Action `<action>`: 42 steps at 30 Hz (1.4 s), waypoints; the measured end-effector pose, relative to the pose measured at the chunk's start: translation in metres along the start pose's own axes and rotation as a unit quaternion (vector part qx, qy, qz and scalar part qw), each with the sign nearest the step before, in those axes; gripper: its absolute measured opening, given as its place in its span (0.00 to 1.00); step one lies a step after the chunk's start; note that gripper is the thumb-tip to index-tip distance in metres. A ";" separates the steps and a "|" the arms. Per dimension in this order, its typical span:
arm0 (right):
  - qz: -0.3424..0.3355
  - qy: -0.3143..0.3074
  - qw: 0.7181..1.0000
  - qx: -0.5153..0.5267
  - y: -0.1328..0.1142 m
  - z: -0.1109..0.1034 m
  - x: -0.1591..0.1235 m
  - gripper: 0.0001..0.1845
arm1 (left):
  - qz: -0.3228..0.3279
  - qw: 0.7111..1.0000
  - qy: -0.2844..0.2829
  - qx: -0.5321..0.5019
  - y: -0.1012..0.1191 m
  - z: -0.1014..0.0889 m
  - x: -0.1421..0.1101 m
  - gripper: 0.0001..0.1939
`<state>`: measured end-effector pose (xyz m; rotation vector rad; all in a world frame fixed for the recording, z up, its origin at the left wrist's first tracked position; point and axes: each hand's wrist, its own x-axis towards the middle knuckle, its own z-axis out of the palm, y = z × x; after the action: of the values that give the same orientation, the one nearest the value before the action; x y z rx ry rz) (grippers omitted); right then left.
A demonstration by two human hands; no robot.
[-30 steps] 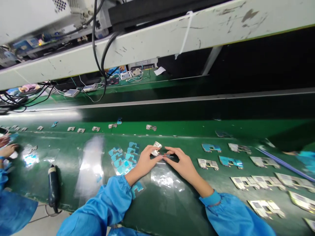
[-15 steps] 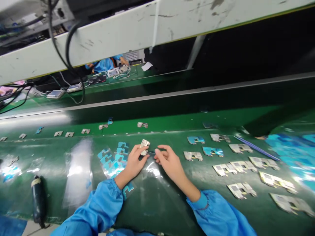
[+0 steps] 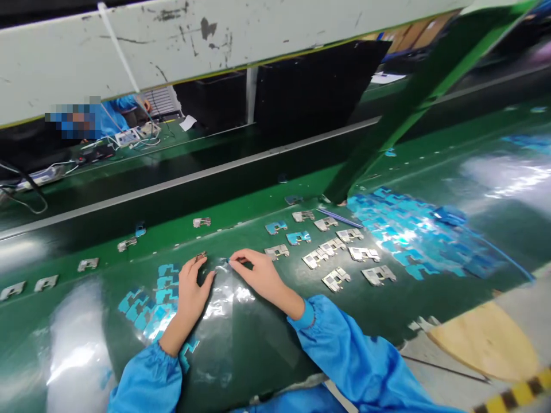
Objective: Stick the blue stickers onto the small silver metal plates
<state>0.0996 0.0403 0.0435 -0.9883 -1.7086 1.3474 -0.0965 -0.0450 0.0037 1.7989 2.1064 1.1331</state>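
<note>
**Head view: my hands apart, working at a clear film on the bench**
My half-open left hand [image 3: 193, 292] has its fingertips at a small silver metal bracket [image 3: 200, 256], grip unclear. My right hand [image 3: 262, 276] pinches the edge of a clear plastic film [image 3: 221, 295] lying on the green conveyor bench [image 3: 94, 275], beside teal-blue film pieces [image 3: 166, 292].

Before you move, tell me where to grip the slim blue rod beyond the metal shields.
Pinch the slim blue rod around its middle from above, bringing your right hand over the metal shields from the near side. It looks long, thin and flat on the green bench, so a top-down pinch seems likeliest to work.
</note>
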 end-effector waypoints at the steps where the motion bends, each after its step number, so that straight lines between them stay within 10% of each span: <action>1: -0.013 0.001 1.000 0.008 -0.001 -0.005 0.000 0.06 | -0.013 1.000 0.003 -0.028 0.003 -0.001 -0.001 0.13; 5: 0.028 0.027 0.994 0.107 0.008 -0.019 0.005 0.14 | -0.093 0.974 -0.037 -0.203 0.015 -0.002 -0.006 0.13; 13: 0.148 -0.040 0.973 0.173 0.010 -0.025 0.008 0.22 | -0.255 0.834 -0.166 -0.461 0.030 -0.006 -0.011 0.50; 17: 0.062 0.063 0.995 -0.049 0.006 -0.059 0.010 0.19 | -0.294 0.846 -0.139 -0.423 0.028 -0.007 -0.007 0.34; 22: 0.076 0.109 0.922 -0.363 0.020 -0.080 0.021 0.14 | -0.307 0.852 -0.103 -0.412 0.022 -0.004 -0.002 0.22; 28: 0.033 0.069 0.915 -0.396 0.036 -0.063 0.061 0.08 | -0.303 0.847 -0.076 -0.430 0.022 -0.003 0.000 0.28; 36: 0.172 0.086 0.869 -0.456 0.023 -0.083 -0.001 0.07 | -0.255 0.874 -0.075 -0.408 0.022 -0.003 -0.002 0.25; 42: 0.204 0.061 0.874 -0.436 0.010 -0.073 0.026 0.07 | -0.239 0.893 -0.114 -0.364 0.015 -0.003 -0.005 0.27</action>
<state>0.1543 0.0953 0.0495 -1.9799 -2.1124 0.6540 -0.0854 -0.0508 0.0131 0.9461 1.5408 1.2485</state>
